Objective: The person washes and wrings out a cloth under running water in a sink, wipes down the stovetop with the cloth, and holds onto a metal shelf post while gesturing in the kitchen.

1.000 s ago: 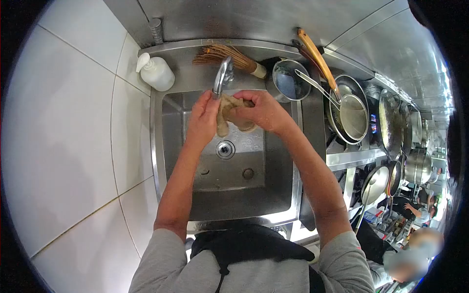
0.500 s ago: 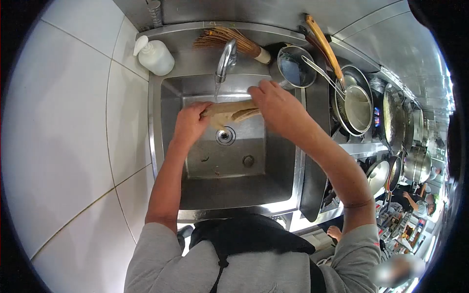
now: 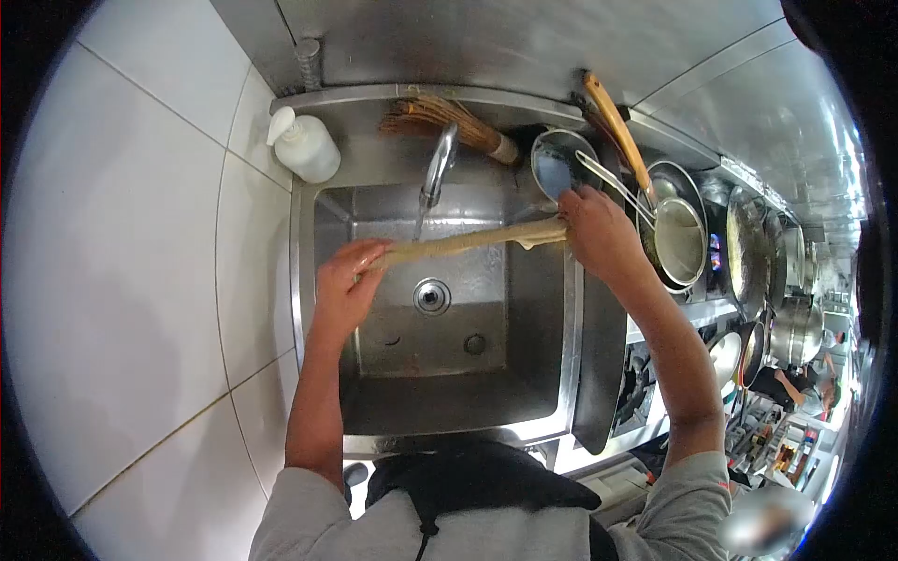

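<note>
A tan cloth is stretched lengthwise above the steel sink, drawn into a narrow band. My left hand is closed on one end at the sink's left side. At the right rim, my right hand grips the other end, with the pot behind it. The cloth passes just in front of the faucet, from which a thin stream of water runs. Below the cloth, the round drain shows in the sink floor, with small dark scraps nearby.
A white pump bottle stands at the back left corner. A bamboo brush lies behind the faucet. To the right are a metal pot, a strainer, a wooden handle and pans. Other people are visible far right.
My hands have moved apart, the right one outward to the right. The cloth went from bunched and folded to pulled out long. The view has tilted slightly.
</note>
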`<action>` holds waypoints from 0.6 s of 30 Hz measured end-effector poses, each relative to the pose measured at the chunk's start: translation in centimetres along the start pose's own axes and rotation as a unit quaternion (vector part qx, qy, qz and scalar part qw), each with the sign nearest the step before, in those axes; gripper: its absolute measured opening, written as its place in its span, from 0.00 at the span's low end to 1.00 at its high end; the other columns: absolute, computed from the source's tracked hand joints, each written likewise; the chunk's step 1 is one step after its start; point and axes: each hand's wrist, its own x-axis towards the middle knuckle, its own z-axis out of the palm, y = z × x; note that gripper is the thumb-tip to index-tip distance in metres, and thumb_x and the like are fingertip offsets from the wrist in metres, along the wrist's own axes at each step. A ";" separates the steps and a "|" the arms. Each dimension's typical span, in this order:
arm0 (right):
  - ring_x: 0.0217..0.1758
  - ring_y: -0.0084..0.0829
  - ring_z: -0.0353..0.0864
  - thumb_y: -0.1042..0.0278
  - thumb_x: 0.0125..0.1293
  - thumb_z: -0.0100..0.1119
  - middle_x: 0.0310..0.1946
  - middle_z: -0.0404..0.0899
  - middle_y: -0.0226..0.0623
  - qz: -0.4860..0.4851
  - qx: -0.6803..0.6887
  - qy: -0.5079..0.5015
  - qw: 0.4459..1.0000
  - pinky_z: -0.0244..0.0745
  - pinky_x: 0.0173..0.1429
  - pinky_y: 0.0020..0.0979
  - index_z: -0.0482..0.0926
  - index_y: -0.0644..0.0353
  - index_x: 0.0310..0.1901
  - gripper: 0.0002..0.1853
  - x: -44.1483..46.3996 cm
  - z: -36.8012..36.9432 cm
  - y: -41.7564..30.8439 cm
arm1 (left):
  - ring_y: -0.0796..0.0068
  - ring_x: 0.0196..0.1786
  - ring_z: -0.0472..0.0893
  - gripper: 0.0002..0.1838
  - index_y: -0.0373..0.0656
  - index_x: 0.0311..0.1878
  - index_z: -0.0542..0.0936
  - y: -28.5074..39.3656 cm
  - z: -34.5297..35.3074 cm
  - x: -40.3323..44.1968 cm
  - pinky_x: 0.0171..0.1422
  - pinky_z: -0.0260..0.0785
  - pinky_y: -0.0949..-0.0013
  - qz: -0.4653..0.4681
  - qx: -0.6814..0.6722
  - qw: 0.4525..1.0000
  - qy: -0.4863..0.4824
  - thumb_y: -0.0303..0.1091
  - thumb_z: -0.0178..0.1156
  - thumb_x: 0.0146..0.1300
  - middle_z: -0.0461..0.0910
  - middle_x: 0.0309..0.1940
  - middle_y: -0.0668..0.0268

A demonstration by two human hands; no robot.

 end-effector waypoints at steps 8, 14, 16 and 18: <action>0.51 0.34 0.82 0.68 0.67 0.56 0.47 0.83 0.39 0.081 0.533 -0.038 0.841 0.75 0.61 0.35 0.84 0.64 0.54 0.17 1.9 1.8 2.1 | 0.60 0.62 0.83 0.20 0.36 0.64 0.80 -3.9 2.3 -0.5 0.69 0.74 0.55 -0.117 -0.588 0.797 0.075 0.29 0.56 0.70 0.83 0.62 0.56; 0.51 0.44 0.86 0.66 0.63 0.66 0.46 0.86 0.49 -0.065 0.428 0.056 0.900 0.81 0.54 0.41 0.85 0.61 0.48 0.14 2.7 10.1 -15.9 | 0.59 0.64 0.81 0.23 0.41 0.62 0.78 -4.4 12.4 4.8 0.73 0.70 0.50 -0.163 -0.834 0.522 -0.082 0.49 0.48 0.80 0.82 0.60 0.58; 0.48 0.46 0.86 0.65 0.62 0.67 0.43 0.85 0.49 -0.129 0.361 0.086 0.919 0.82 0.51 0.44 0.85 0.61 0.46 0.13 2.4 9.4 -18.1 | 0.61 0.55 0.85 0.25 0.49 0.53 0.82 -10.6 14.7 4.9 0.65 0.76 0.50 -0.164 -0.859 0.445 -0.193 0.60 0.46 0.81 0.86 0.48 0.64; 0.43 0.50 0.85 0.62 0.62 0.68 0.39 0.84 0.47 -0.079 0.295 0.201 0.931 0.82 0.48 0.47 0.84 0.61 0.37 0.10 3.7 11.1 -17.6 | 0.61 0.54 0.85 0.25 0.49 0.53 0.82 -9.6 14.4 4.9 0.64 0.76 0.50 -0.195 -0.846 0.475 -0.147 0.60 0.46 0.81 0.86 0.47 0.64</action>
